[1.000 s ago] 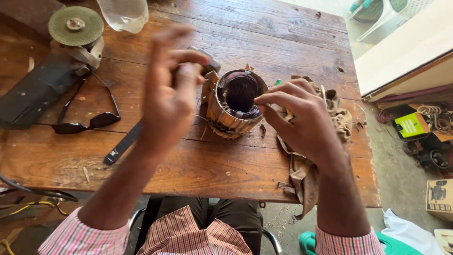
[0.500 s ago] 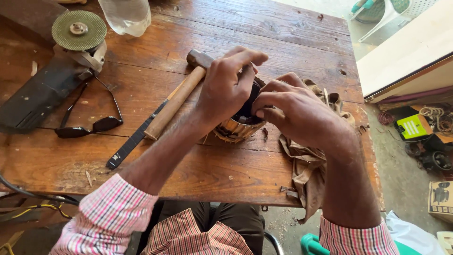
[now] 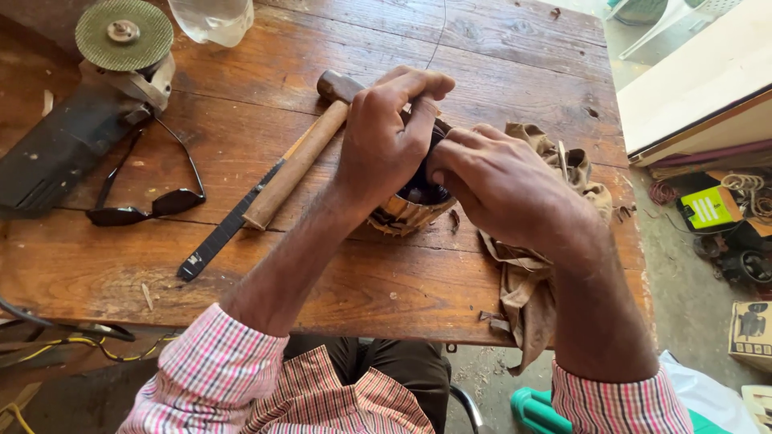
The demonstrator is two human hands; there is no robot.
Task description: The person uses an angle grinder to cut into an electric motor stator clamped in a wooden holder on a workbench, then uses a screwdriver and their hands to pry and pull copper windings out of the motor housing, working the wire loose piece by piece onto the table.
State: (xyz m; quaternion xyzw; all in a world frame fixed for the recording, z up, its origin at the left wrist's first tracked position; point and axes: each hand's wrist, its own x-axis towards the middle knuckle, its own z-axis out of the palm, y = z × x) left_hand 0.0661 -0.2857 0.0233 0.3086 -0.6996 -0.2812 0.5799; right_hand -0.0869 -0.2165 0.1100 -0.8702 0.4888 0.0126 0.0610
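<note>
We begin with the wooden counter [image 3: 338,281], its planks scarred and stained, which carries everything here. At its far left corner lies an angle grinder [image 3: 88,96], its dark body pointing toward us and its round greenish disc facing up. Beside the disc, at the top edge, stands the lower part of a clear plastic bottle [image 3: 213,16]. A crumpled brown cloth [image 3: 531,281] is spread along the right edge of the counter and hangs over its front edge.

A hammer [image 3: 301,157] with a wooden handle lies at a slant left of our hands, its metal head at the far end. Just beside it, nearly parallel, lies a dark flat blade [image 3: 221,237]. Dark sunglasses [image 3: 149,205] rest between the grinder and the hammer, lenses toward us.

Near the middle of the counter sits the motor stator [image 3: 402,213], a round part with copper-coloured windings and a dark hollow core, largely covered by our hands. Our left hand [image 3: 386,141] curls over its top from the left, fingers bent and pressing on the rim. Our right hand [image 3: 503,181] closes on it from the right, fingertips meeting the left hand's at the dark opening. Whether anything small is pinched between the fingers, we cannot tell.
</note>
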